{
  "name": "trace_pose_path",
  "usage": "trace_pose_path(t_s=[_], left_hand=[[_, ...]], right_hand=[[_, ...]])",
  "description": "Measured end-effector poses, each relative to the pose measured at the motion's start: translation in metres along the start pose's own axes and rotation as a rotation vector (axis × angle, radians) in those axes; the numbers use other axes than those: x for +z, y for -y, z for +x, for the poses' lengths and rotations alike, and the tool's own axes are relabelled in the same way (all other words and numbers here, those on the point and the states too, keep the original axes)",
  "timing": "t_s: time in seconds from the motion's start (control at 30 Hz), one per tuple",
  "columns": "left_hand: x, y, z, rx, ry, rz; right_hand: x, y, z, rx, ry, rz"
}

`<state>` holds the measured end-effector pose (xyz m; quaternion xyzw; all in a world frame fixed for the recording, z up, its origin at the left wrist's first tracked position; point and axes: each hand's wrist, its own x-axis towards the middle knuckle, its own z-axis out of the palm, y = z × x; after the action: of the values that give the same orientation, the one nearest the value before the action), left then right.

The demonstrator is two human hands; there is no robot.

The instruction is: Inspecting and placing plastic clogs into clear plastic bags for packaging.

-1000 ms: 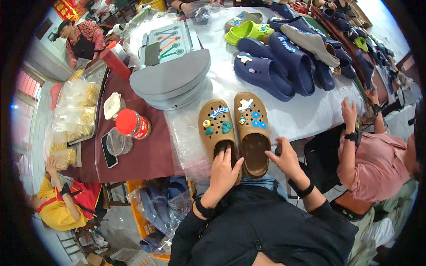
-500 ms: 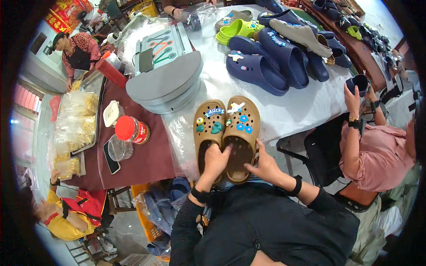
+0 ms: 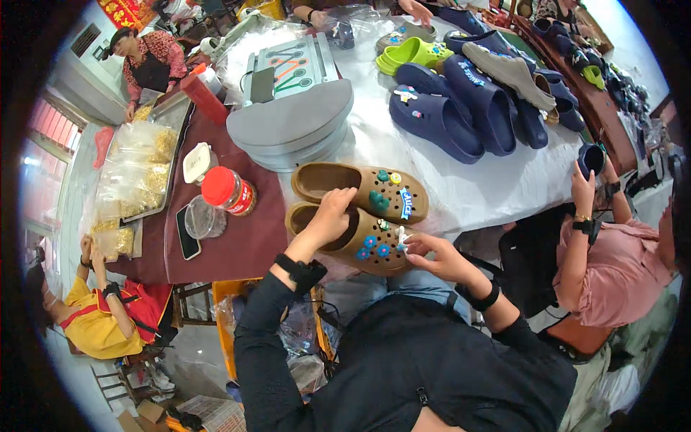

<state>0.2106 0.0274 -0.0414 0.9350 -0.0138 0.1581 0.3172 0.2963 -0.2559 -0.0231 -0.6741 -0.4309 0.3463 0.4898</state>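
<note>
A pair of brown clogs lies sideways at the table edge, toes to the right. The far clog (image 3: pixel 360 189) carries a blue lettered charm and green charms; the near clog (image 3: pixel 363 252) has blue flower charms. My left hand (image 3: pixel 330 218) grips the clogs where they meet, its fingers curled over their rims. At the near clog's toe, a white shoe charm (image 3: pixel 402 236) sits between the finger and thumb of my right hand (image 3: pixel 439 258). How firmly they close on it is hard to see.
Navy clogs (image 3: pixel 439 126), lime clogs (image 3: pixel 414 54) and a grey clog (image 3: pixel 507 72) are heaped beyond. A grey rounded machine (image 3: pixel 288 122), a red-lidded jar (image 3: pixel 229 192) and a phone (image 3: pixel 188 234) stand leftward. A seated person in pink (image 3: pixel 619 266) works at right; others sit left.
The clogs have turned from toes pointing away to toes pointing right. My left hand now grips between them at the rims, and my right hand has moved from the heel side to the toe charm.
</note>
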Motion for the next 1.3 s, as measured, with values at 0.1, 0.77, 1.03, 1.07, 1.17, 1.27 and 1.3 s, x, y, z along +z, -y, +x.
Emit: trace_pose_path(t_s=[0.1, 0.77, 1.03, 1.07, 1.17, 1.27, 1.3], left_hand=[[0.004, -0.004, -0.005, -0.103, 0.057, 0.202], [-0.023, -0.026, -0.061, -0.701, -0.252, 0.504], [-0.017, -0.013, -0.082, -0.672, -0.559, 0.33], [-0.016, -0.013, -0.083, -0.646, -0.596, 0.309], [-0.017, -0.014, -0.084, -0.581, -0.63, 0.352], [-0.018, -0.02, -0.08, -0.624, -0.63, 0.304], [-0.018, -0.022, -0.079, -0.625, -0.629, 0.302]], right_hand=[[-0.001, 0.004, 0.005, 0.024, -0.198, -0.049], [-0.015, -0.029, -0.001, 0.045, -0.494, 0.128], [-0.008, -0.023, 0.007, 0.061, -0.468, 0.112], [-0.008, -0.022, 0.008, 0.064, -0.467, 0.11], [-0.008, -0.029, 0.008, 0.067, -0.47, 0.124], [-0.007, -0.031, 0.006, 0.056, -0.472, 0.121], [-0.008, -0.031, 0.006, 0.057, -0.472, 0.12]])
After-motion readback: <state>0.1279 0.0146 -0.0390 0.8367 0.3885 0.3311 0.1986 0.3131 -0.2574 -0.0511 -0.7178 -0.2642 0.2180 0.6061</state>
